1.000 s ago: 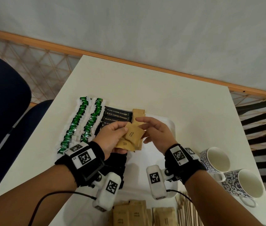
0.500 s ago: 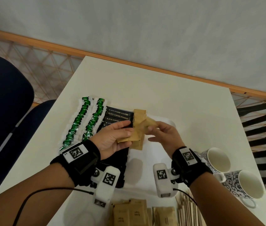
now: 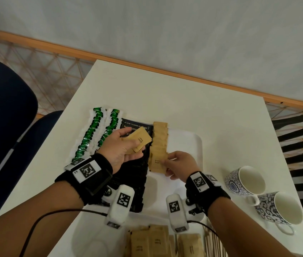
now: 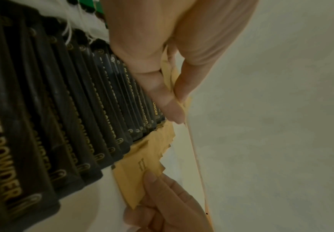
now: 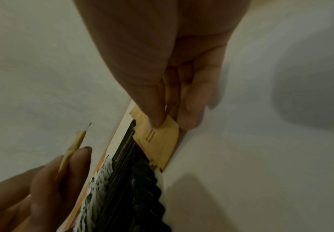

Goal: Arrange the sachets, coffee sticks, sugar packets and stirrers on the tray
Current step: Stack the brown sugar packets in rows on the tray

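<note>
Left hand raised, fingers curled in a pinch; right hand lower, thumb and fingertips pinched.

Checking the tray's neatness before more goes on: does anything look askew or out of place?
Nothing stands out. Tea sachets, coffee sticks and the sugar packet row lie in tidy overlapping columns on the tray.

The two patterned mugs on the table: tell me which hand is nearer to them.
Right. The right hand pinches a sugar packet on the tray, just left of the mugs; the left hand is farther left, over the coffee sticks.
</note>
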{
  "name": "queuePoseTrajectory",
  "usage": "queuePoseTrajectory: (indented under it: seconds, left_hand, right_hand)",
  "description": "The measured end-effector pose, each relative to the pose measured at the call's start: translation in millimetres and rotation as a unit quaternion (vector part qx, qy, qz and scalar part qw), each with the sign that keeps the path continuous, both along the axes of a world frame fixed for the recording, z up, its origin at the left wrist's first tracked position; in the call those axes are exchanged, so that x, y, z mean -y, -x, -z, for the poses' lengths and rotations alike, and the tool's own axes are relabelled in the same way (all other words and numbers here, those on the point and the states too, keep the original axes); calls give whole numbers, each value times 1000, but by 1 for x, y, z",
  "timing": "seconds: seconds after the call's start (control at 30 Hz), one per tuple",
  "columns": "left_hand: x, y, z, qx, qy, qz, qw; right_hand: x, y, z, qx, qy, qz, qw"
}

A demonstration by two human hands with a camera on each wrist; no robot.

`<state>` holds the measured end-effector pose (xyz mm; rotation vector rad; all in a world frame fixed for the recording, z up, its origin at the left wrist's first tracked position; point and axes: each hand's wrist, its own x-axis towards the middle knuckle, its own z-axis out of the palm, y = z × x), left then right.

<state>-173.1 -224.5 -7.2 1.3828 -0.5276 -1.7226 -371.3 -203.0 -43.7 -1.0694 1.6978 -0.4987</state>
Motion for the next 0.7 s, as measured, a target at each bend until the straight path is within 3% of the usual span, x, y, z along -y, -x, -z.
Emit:
queuePoseTrajectory:
  seconds: [0.2, 0.37, 0.47, 0.6, 0.7]
  left_hand:
    - [-1, 1, 2, 12, -3, 7, 1000]
    - [-2, 5, 2, 16, -8, 22, 1000]
    - [-3, 7, 3, 23, -7, 33, 999]
    - [-5, 10, 3, 43, 2, 58, 997]
    - [-9, 14, 2, 70, 3, 94, 993]
  right_hand:
    - [3, -5, 0, -79, 11, -55, 995]
    - [8, -6, 0, -96, -11, -79, 992]
    - [7, -4, -5, -78, -3, -60, 995]
    - [9, -1, -18, -18, 80, 25, 996]
    - [14, -3, -25, 20, 143, -16, 989]
